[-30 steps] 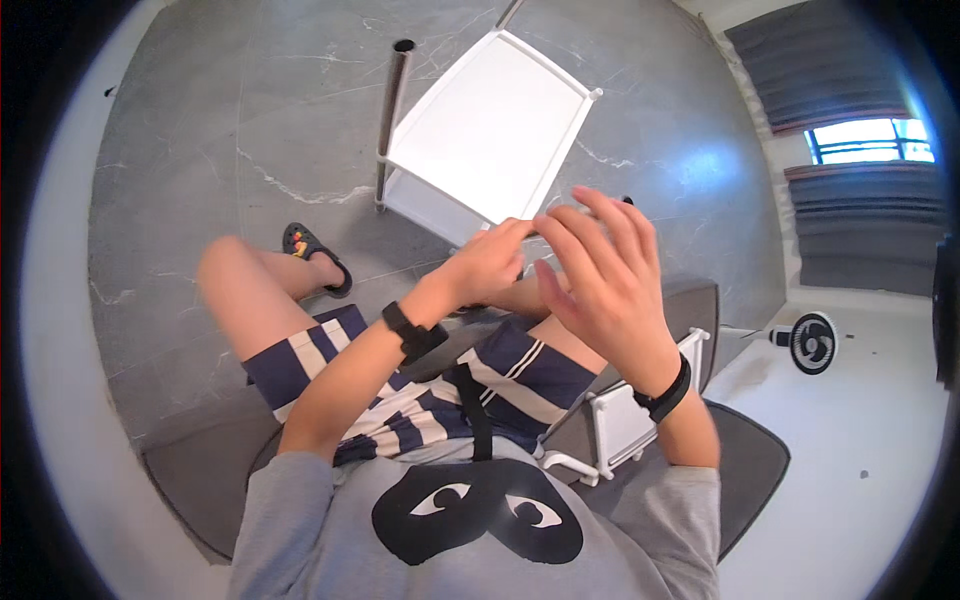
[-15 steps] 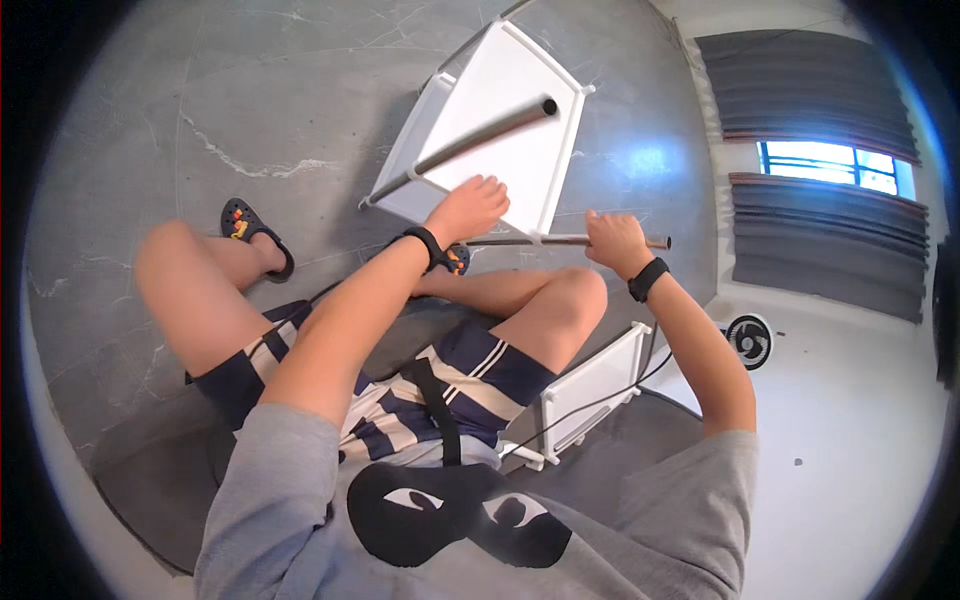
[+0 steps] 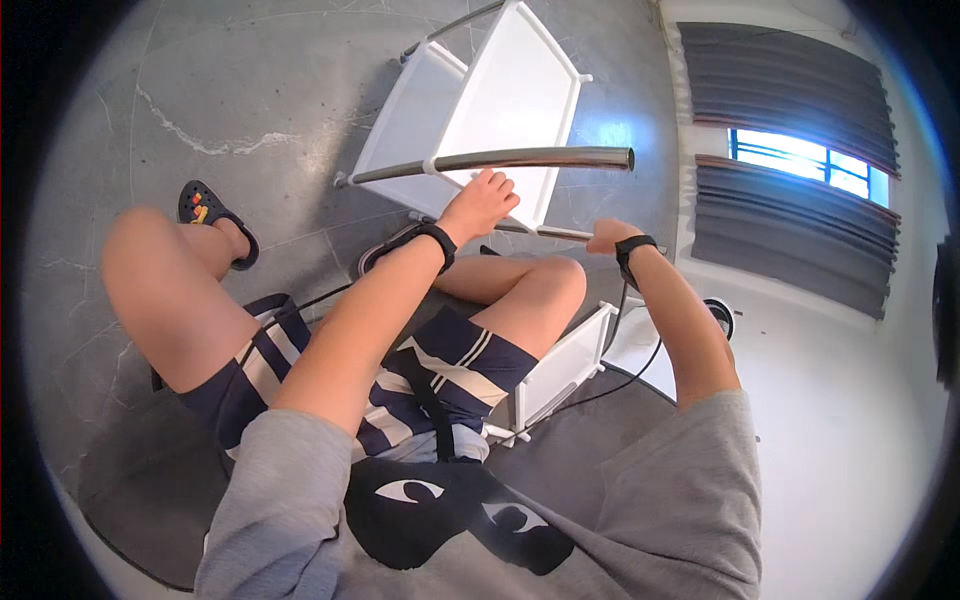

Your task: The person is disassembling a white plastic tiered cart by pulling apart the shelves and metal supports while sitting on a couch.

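Note:
A partly assembled rack of white shelf panels (image 3: 520, 90) and shiny metal tubes stands tilted on the floor in front of me. My left hand (image 3: 482, 205) has its fingers curled over the near edge of the panel. Just above that hand, a long metal tube (image 3: 540, 158) runs through the panel's corner ring, its hollow end pointing right. My right hand (image 3: 610, 236) is closed around another metal tube (image 3: 563, 234) at the panel's lower right corner; the hand hides part of that tube. A second white panel (image 3: 405, 120) sits behind the first, joined by the tubes.
Another white shelf panel (image 3: 565, 365) rests by my right knee, with a black cable (image 3: 640, 370) across it. Below me is a dark round mat (image 3: 130, 510) on grey marbled floor. My feet wear dark clogs (image 3: 215, 215). A fan (image 3: 718, 318) stands right, near grey curtains (image 3: 790, 80).
The rack has turned, so the long tube now lies nearly level and reaches further right. My left fingers have moved from the panel's face to its edge. My right hand still grips its tube.

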A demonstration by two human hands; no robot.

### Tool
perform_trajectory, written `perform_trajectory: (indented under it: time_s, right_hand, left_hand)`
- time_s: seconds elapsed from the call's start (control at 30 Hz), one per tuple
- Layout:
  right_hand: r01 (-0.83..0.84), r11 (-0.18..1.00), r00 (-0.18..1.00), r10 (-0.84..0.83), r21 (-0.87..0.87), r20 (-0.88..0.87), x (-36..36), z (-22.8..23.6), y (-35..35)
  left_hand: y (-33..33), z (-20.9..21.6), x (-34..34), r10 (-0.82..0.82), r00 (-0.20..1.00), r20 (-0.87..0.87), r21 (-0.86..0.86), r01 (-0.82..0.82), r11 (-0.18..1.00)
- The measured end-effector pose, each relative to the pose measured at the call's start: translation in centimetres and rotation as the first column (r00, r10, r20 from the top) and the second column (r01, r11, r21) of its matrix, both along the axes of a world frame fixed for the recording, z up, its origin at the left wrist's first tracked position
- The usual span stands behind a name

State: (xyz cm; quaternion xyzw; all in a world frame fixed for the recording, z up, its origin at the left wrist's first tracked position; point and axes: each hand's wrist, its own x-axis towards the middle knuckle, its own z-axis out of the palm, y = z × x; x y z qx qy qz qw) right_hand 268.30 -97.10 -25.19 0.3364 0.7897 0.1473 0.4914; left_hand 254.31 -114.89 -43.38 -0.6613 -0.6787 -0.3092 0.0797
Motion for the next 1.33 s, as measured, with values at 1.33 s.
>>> perform_trajectory:
  time_s: [1.33]
  right_hand:
    - [-0.541, 0.780, 0.142, 0.453, 0.314, -0.880, -10.7, -3.3, -14.7]
  left_hand:
    - [-29.7, 31.5, 3.1, 0.504, 0.831, 0.235, -0.661, -0.244, 0.709]
